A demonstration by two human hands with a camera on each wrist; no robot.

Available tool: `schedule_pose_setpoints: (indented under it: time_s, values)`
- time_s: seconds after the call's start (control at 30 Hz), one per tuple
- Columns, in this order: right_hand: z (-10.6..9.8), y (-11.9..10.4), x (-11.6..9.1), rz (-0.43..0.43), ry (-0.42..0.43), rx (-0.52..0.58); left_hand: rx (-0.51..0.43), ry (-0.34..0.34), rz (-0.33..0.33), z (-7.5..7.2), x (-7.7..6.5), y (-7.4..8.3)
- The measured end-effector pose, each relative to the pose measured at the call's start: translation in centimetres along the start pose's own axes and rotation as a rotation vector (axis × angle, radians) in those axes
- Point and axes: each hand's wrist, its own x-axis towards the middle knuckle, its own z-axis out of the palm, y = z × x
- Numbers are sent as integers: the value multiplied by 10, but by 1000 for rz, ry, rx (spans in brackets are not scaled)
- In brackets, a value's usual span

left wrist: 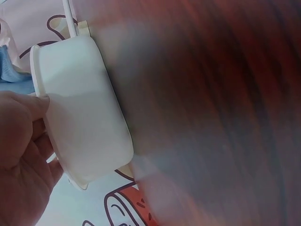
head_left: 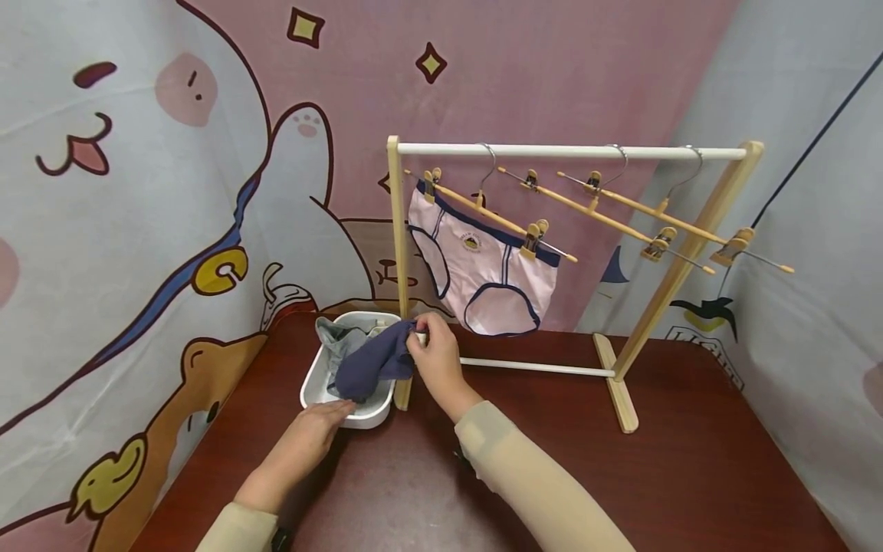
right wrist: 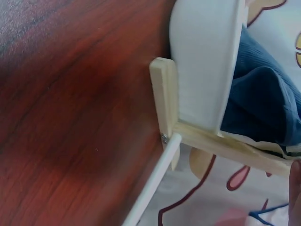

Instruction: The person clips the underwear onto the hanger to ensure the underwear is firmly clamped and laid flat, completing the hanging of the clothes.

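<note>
My right hand (head_left: 436, 356) pinches the edge of a navy cloth garment (head_left: 375, 360) and lifts part of it above a white basin (head_left: 372, 418). The garment's lower part hangs into the basin, over a grey-green cloth (head_left: 338, 335). In the right wrist view the ribbed blue fabric (right wrist: 258, 99) shows at the basin's rim, and only a sliver of a finger is visible. My left hand (head_left: 319, 429) holds the near rim of the basin. The left wrist view shows that hand's thumb (left wrist: 33, 104) against the rim and other fingers partly hidden behind it.
A wooden rack (head_left: 398, 253) with a white top rail (head_left: 552, 151) stands right beside the basin. Pink briefs (head_left: 476, 268) with navy trim hang from one clip hanger. Two more clip hangers (head_left: 593, 205) hang bare to the right. The dark red table (head_left: 538, 460) meets patterned curtains.
</note>
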Motion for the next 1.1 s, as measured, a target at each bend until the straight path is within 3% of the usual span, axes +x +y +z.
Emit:
schedule_pose_setpoints:
  time_s: [0.2, 0.47, 0.77, 0.97, 1.1]
  values:
    - [-25, -1, 4, -11, 98, 84, 16, 7, -1, 0, 1, 1]
    - [-66, 1, 3, -18, 171, 105, 15, 26, 5, -1, 2, 4]
    - [-101, 11, -20, 30, 140, 139, 21, 14, -18, -2, 2, 2]
    - [-122, 20, -34, 25, 111, 78, 10, -3, -29, -2, 3, 3]
    - [-138, 29, -44, 15, 47, 17, 1, -5, -35, -3, 3, 4]
